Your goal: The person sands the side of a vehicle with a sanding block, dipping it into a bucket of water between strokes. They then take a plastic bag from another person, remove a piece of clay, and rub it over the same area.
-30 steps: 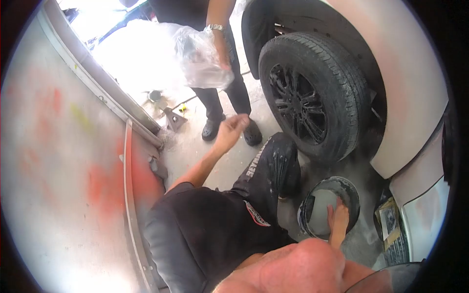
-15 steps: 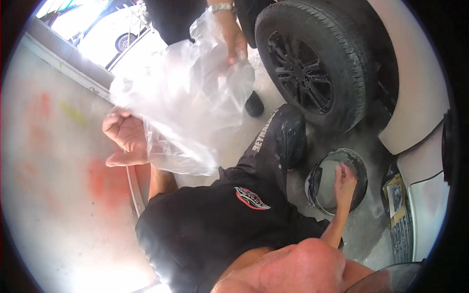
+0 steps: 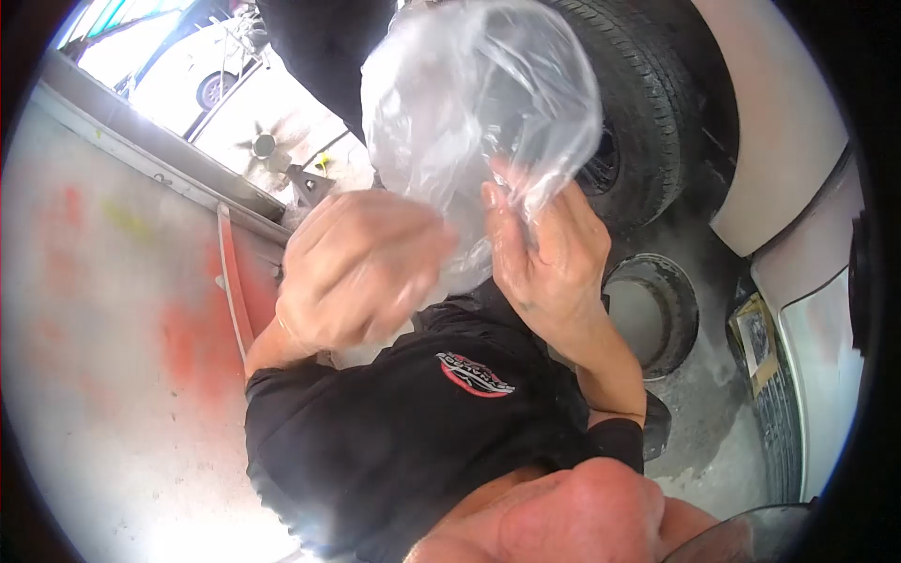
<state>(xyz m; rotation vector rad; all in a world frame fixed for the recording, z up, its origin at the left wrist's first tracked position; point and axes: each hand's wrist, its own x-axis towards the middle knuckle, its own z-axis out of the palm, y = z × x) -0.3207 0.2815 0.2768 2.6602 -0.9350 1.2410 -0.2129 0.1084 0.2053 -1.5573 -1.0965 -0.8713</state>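
Note:
A clear, crumpled plastic bag point(image 3: 479, 103) is held up in front of me and bulges upward. My right hand point(image 3: 558, 249) pinches its lower edge between thumb and fingers. On the left, my left hand point(image 3: 366, 267) is curled closed with its back toward me, against the bag's lower left side; its fingertips are smeared by motion. Below and right of my right hand, a round bucket point(image 3: 680, 310) with greyish liquid stands on the floor.
A car tire point(image 3: 648, 103) and pale body panels point(image 3: 788, 113) are on the right. A paint-marked pale panel point(image 3: 122, 310) stands at left. Another person's dark-clothed leg point(image 3: 324, 56) shows at the top. A jack stand point(image 3: 310, 185) sits on the floor beyond.
My right hand has come up from the bucket and taken hold of the bag. My left hand has moved right. The other person's hand no longer shows on the bag.

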